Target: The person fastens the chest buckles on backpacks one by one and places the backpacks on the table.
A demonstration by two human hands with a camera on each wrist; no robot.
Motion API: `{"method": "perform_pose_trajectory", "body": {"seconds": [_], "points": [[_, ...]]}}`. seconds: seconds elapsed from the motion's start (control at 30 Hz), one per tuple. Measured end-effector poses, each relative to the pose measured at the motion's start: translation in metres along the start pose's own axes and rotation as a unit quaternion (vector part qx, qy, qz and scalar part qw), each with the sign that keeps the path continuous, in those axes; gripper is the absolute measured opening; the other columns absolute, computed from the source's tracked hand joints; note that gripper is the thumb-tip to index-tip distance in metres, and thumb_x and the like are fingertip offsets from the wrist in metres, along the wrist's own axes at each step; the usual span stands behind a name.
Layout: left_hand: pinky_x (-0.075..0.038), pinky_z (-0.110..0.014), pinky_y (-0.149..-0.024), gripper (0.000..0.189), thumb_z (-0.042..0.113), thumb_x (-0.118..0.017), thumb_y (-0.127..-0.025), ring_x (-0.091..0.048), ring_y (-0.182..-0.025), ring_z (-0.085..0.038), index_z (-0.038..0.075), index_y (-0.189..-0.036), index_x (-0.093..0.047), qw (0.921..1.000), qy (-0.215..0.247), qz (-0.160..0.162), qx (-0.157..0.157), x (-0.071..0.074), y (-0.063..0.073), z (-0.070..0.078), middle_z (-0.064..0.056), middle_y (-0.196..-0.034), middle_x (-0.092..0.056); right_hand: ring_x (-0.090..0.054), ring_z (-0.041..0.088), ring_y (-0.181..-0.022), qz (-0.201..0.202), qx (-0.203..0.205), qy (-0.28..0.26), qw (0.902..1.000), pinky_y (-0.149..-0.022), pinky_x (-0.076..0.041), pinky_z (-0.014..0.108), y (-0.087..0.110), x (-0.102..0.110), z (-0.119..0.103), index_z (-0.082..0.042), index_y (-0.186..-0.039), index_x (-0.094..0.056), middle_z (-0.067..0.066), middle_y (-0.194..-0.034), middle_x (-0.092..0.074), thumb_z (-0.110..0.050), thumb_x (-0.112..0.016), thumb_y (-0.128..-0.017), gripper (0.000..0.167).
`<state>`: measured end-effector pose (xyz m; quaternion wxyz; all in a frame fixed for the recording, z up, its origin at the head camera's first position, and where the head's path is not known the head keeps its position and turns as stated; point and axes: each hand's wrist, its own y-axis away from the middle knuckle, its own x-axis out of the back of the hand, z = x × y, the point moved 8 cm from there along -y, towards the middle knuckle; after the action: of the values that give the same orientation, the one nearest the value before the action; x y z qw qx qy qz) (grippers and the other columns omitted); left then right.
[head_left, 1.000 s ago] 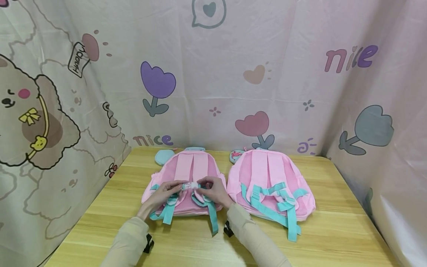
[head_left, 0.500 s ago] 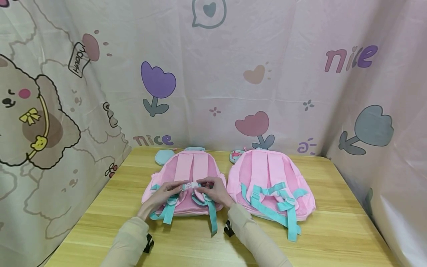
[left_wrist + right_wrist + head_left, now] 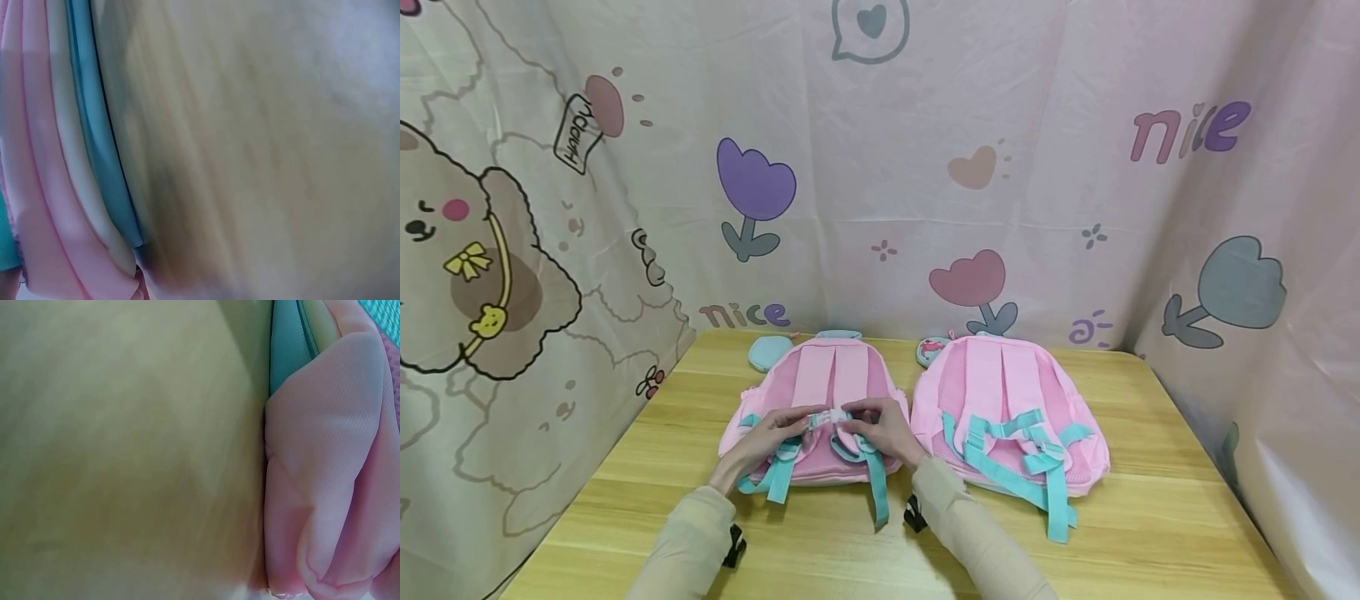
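Observation:
A pink backpack (image 3: 775,385) lies with its straps up at the left of the table. Over the lower part of its shoulder straps, both hands hold a white plastic buckle (image 3: 829,417) on a teal strap. My left hand (image 3: 771,435) pinches its left end between thumb and fingers. At the right end, my right hand (image 3: 882,427) does the same, its fingers bent. Fingertips cover parts of the buckle. The left wrist view shows only the bag's pink side (image 3: 47,187) and the table. In the right wrist view a pink side pocket (image 3: 319,444) fills the right part.
A second pink backpack (image 3: 928,400) lies just to the right, its teal straps (image 3: 1011,479) looped over its back. Small round pouches, one pale blue (image 3: 769,354) and one patterned (image 3: 931,350), lie behind the bags. Printed curtains (image 3: 880,183) enclose the wooden table (image 3: 820,554).
Both hands keep their place and grip. The buckle between them has shifted very slightly; the backpacks have not moved.

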<state>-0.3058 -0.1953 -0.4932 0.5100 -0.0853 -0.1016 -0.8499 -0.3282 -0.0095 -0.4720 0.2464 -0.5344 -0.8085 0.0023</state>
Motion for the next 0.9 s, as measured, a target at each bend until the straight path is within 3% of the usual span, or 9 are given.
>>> {"method": "perform_pose_trajectory", "body": {"seconds": [0.17,0.27,0.43,0.6,0.67,0.9], "points": [[-0.043,-0.018,-0.092,0.051,0.029,-0.047,-0.108,-0.056,-0.101,-0.001,0.004,-0.152,-0.042,1.0000,0.004,-0.006,-0.004,0.0000,-0.0009,0.0007,0.008,-0.116,-0.064,-0.054,0.005,-0.083,-0.004,-0.010,0.001,0.9999,-0.074,-0.044,0.016,0.0002,-0.0002,0.0004,-0.010,-0.115,-0.076,0.006,-0.110,-0.078,-0.018,-0.078,-0.089,0.028],[-0.043,-0.017,-0.093,0.050,0.029,-0.047,-0.108,-0.057,-0.100,-0.002,0.004,-0.151,-0.043,1.0000,-0.005,-0.001,-0.008,0.0005,-0.0009,0.0016,0.013,-0.111,-0.064,-0.055,0.006,-0.085,-0.006,-0.014,0.003,0.9999,-0.074,-0.045,0.016,0.0005,-0.0003,0.0003,-0.011,-0.116,-0.076,0.005,-0.111,-0.077,-0.018,-0.077,-0.090,0.027],[-0.042,-0.014,-0.096,0.049,0.031,-0.049,-0.107,-0.055,-0.110,0.004,0.006,-0.149,-0.048,0.9998,-0.015,0.011,-0.006,0.0007,-0.0007,0.0026,0.008,-0.136,-0.061,-0.062,0.015,-0.092,-0.007,-0.012,0.002,0.9999,-0.078,-0.047,0.017,-0.0002,-0.0019,0.0009,-0.010,-0.116,-0.076,0.005,-0.112,-0.078,-0.017,-0.078,-0.089,0.028],[-0.043,-0.013,-0.095,0.046,0.029,-0.049,-0.107,-0.053,-0.111,0.006,0.007,-0.147,-0.051,0.9992,-0.035,0.010,-0.015,-0.0017,-0.0010,0.0050,-0.015,-0.144,-0.056,-0.069,0.027,-0.106,-0.010,0.011,-0.002,0.9999,-0.094,-0.055,0.032,-0.0012,-0.0049,-0.0004,-0.007,-0.114,-0.076,0.010,-0.112,-0.077,-0.018,-0.079,-0.087,0.029],[-0.043,-0.014,-0.093,0.045,0.029,-0.049,-0.107,-0.054,-0.106,0.005,0.008,-0.147,-0.051,0.9990,-0.039,0.012,-0.015,-0.0019,-0.0009,0.0050,-0.019,-0.135,-0.058,-0.070,0.029,-0.106,-0.008,0.018,-0.001,0.9998,-0.095,-0.055,0.036,-0.0009,-0.0052,-0.0013,-0.005,-0.114,-0.076,0.012,-0.111,-0.077,-0.018,-0.079,-0.087,0.029],[-0.044,-0.014,-0.098,0.048,0.033,-0.051,-0.106,-0.055,-0.117,0.008,0.008,-0.147,-0.052,0.9991,-0.024,0.035,0.001,0.0020,0.0005,0.0008,-0.014,-0.149,-0.055,-0.058,0.016,-0.081,0.007,0.011,0.012,0.9998,-0.071,-0.047,0.022,0.0000,-0.0028,-0.0013,-0.006,-0.112,-0.076,0.011,-0.105,-0.077,-0.017,-0.078,-0.088,0.026]]}}
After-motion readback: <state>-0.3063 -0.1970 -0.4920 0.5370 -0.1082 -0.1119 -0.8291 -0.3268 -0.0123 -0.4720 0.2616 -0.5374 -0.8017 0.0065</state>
